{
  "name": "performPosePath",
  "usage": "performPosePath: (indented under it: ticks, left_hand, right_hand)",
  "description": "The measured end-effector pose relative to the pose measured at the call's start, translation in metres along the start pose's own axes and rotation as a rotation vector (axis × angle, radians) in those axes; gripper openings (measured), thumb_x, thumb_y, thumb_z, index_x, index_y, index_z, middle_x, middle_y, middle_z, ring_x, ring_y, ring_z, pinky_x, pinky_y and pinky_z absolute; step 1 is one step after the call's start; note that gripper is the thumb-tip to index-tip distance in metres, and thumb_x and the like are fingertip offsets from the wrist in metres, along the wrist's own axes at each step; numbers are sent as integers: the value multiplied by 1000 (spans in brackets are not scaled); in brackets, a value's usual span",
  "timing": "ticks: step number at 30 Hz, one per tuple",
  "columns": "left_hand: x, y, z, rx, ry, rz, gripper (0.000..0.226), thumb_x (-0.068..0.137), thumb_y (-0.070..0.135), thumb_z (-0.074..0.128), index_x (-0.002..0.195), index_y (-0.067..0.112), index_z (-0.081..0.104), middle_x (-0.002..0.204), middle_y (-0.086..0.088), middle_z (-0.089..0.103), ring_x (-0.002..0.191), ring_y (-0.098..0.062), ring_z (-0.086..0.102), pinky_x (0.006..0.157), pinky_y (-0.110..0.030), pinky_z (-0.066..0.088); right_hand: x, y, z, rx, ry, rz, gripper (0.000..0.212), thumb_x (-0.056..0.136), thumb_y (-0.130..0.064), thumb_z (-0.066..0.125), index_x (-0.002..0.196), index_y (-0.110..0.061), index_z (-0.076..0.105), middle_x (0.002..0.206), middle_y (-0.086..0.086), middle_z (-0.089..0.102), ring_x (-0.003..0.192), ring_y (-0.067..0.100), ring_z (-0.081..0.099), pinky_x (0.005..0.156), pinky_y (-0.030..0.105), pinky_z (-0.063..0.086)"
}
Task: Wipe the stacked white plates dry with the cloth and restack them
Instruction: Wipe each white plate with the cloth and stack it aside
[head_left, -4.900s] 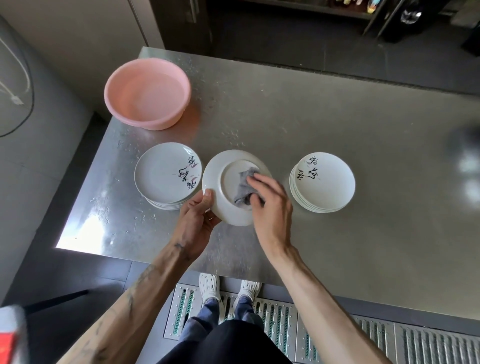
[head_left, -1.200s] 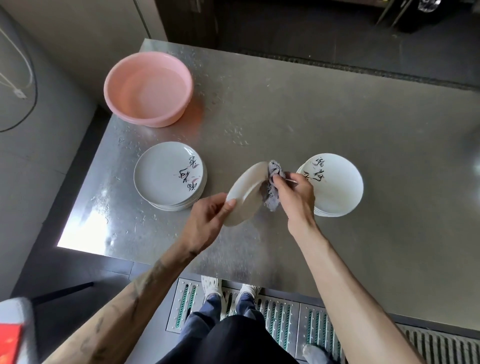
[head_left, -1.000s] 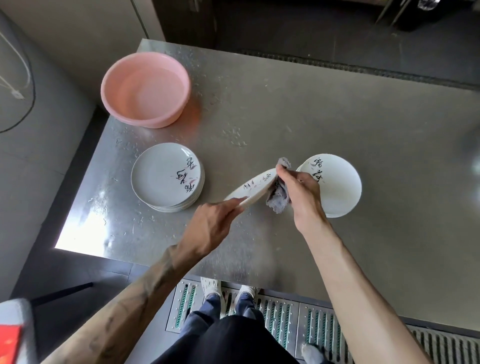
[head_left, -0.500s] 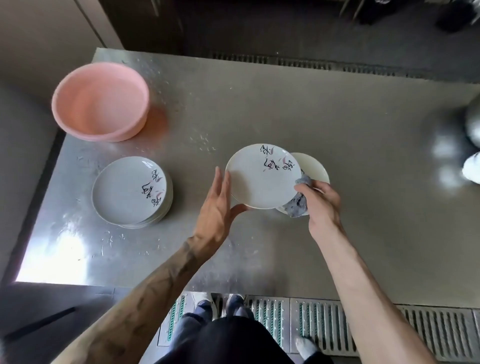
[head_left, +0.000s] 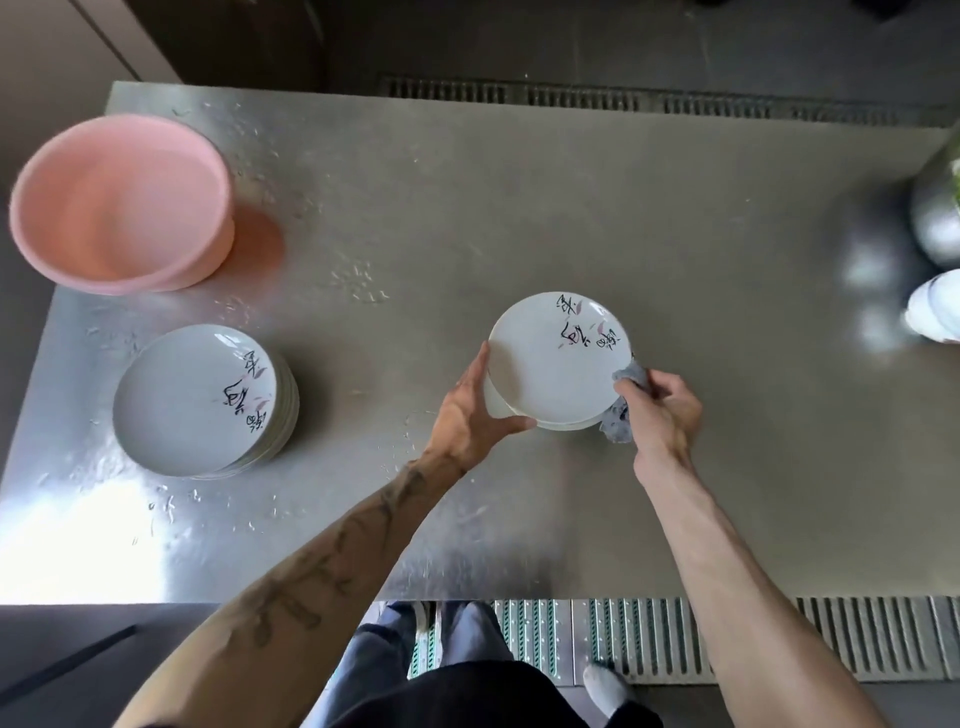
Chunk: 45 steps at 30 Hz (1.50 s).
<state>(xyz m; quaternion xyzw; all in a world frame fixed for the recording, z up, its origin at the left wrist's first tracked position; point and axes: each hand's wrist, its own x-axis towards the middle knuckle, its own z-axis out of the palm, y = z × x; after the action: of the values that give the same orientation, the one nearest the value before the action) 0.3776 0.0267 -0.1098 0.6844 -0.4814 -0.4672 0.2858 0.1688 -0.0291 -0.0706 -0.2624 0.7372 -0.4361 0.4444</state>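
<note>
A white plate (head_left: 550, 364) with black brush writing lies face up on the right stack of plates (head_left: 496, 402), whose lower rim shows at its left. My left hand (head_left: 467, 415) holds the plate's left rim, fingers along the edge and thumb along the near edge. My right hand (head_left: 660, 410) grips a crumpled grey cloth (head_left: 628, 376) against the plate's right rim. A second stack of white plates (head_left: 192, 400) stands on the left of the steel table (head_left: 519, 208), apart from both hands.
A pink plastic basin (head_left: 119, 202) sits at the table's far left corner. Water drops lie around the left stack and basin. At the right edge are a metal bowl (head_left: 935, 218) and a white object (head_left: 935, 306).
The plate went from being wiped underside-up to tilted, then face-up. It has moved right and down onto the right stack. Both hands moved with it.
</note>
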Motion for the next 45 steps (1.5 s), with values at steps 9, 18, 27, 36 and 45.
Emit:
performPosePath:
  ticks: [9, 18, 27, 36, 45]
  left_hand:
    - [8, -6, 19, 6, 38, 31, 120, 73, 22, 93, 164, 24, 15, 167, 3, 30, 147, -10, 30, 104, 3, 17]
    - [-2, -9, 13, 86, 57, 81, 106, 85, 36, 84, 164, 18, 16, 169, 0, 25, 151, -15, 29, 112, -16, 23]
    - [-64, -36, -97, 143, 549, 210, 46, 100, 14, 67, 143, 6, 53, 116, -7, 60, 100, -12, 60, 87, -33, 52]
    - [-108, -94, -245, 417, 849, -304, 54, 93, 10, 69, 141, -5, 49, 135, -30, 49, 121, -45, 44, 101, -50, 38]
    - [-113, -115, -283, 122, 800, -468, 27, 91, 8, 67, 117, 3, 63, 119, -16, 54, 107, -37, 57, 85, -36, 47]
  right_hand:
    - [2, 12, -9, -79, 85, -30, 26, 78, 0, 79, 94, -15, 65, 91, 9, 74, 68, 20, 65, 62, 31, 55]
    - [-25, 2, 15, -199, 90, -291, 29, 76, -3, 72, 99, -20, 66, 85, -5, 72, 67, -1, 66, 65, 22, 54]
    - [-83, -9, 120, -197, -225, -332, 29, 76, -10, 74, 102, -19, 67, 93, -5, 76, 84, 17, 72, 79, 41, 58]
    - [-172, 7, 244, -286, -576, -359, 23, 77, -15, 78, 96, -19, 66, 87, -6, 74, 85, 18, 71, 82, 45, 57]
    - [-219, 27, 282, -465, -593, -405, 25, 80, -14, 74, 104, -13, 65, 95, 1, 74, 88, 23, 66, 72, 29, 44]
